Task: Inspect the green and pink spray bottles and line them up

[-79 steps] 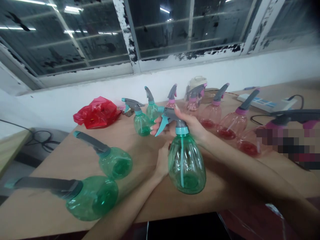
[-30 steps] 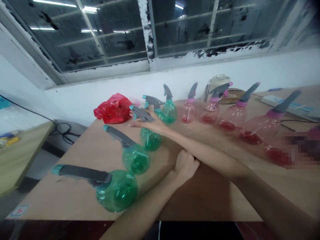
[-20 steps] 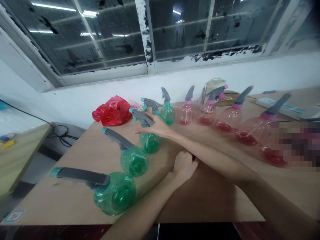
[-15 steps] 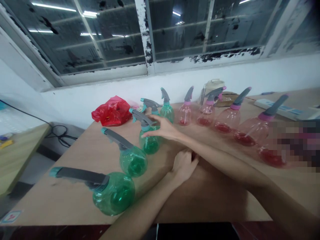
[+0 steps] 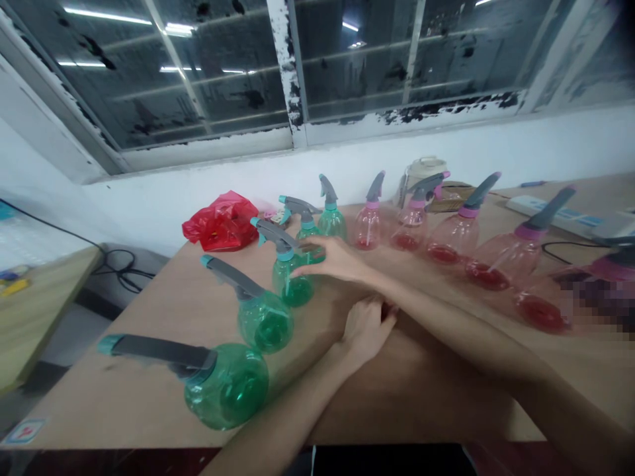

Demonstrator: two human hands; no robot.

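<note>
A curved row of spray bottles stands on the brown table (image 5: 426, 390): several green ones on the left, several pink ones on the right. My right hand (image 5: 340, 260) reaches across with fingers stretched out, open, its fingertips at the shoulder of the third green bottle (image 5: 292, 281); I cannot tell whether they touch it. Nearer me stand a second green bottle (image 5: 262, 320) and the closest green bottle (image 5: 225, 383). My left hand (image 5: 368, 327) lies on the tabletop under my right forearm, fingers loosely flat, holding nothing.
A red plastic bag (image 5: 221, 221) lies at the table's far left corner, near the white wall. A cream jar (image 5: 421, 168) stands behind the pink bottles (image 5: 454, 241). A power strip (image 5: 570, 218) and cable are at far right. A side table (image 5: 40, 297) stands left.
My right hand carried a green bottle to the left, stood it in the row, let go and drew back slightly. My left hand came down to rest on the table.
</note>
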